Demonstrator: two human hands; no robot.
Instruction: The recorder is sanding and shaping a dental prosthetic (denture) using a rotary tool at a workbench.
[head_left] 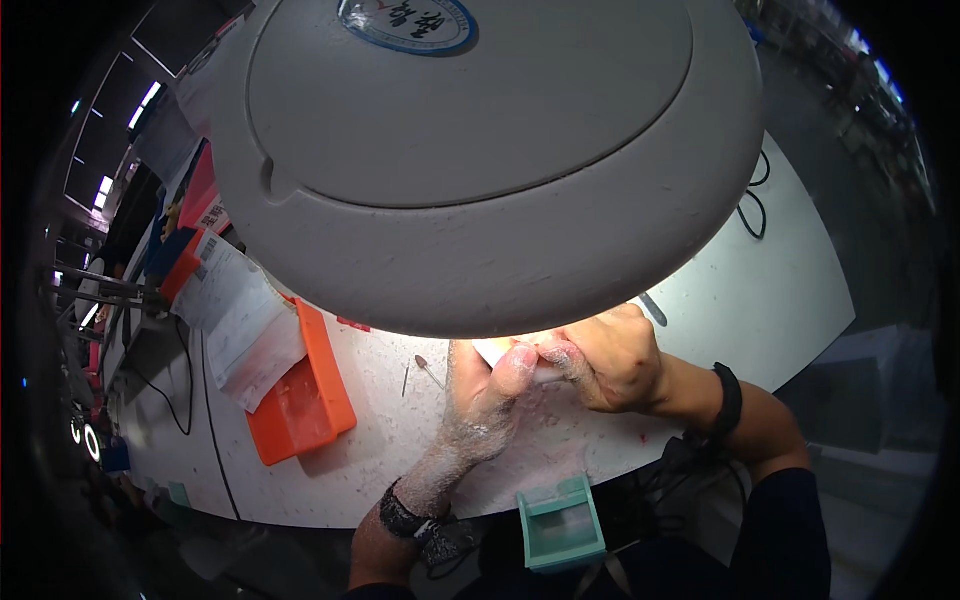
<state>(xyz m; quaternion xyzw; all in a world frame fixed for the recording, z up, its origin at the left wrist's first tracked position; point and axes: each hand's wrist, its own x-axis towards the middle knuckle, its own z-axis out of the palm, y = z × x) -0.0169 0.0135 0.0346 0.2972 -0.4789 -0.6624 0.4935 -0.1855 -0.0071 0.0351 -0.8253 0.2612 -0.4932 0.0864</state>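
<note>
In the centre of the frame, both hands are held close together beneath a large grey lamp head (480, 250), by which the upper middle of the view is covered. The left hand (485, 385) is partly curled, its thumb turned toward the right hand (615, 360); its other fingers are largely hidden by the lamp and glare, so how firmly anything is gripped there cannot be told. The right hand is closed, fingers bent, with a pale piece (548, 375) held at its thumb, between the two hands; the exact shape of the piece cannot be made out. The left hand and forearm are coated with whitish dust, and a dark band is worn on each wrist.

The white table (400, 475) is strewn with fine debris. Left of the left hand, a small bit with a brown tip (422, 363) and a thin dark rod (405, 380) are laid near each other. A dark, slim tool (653, 308) is seen just beyond the right hand, partly covered by the lamp. At centre left, an orange bin (340, 400) is partly overlaid by a printed sheet (240, 315). A green tray (590, 515) is placed at the table's near edge, lower centre, and a looped black cable (763, 220) is seen at upper right.
</note>
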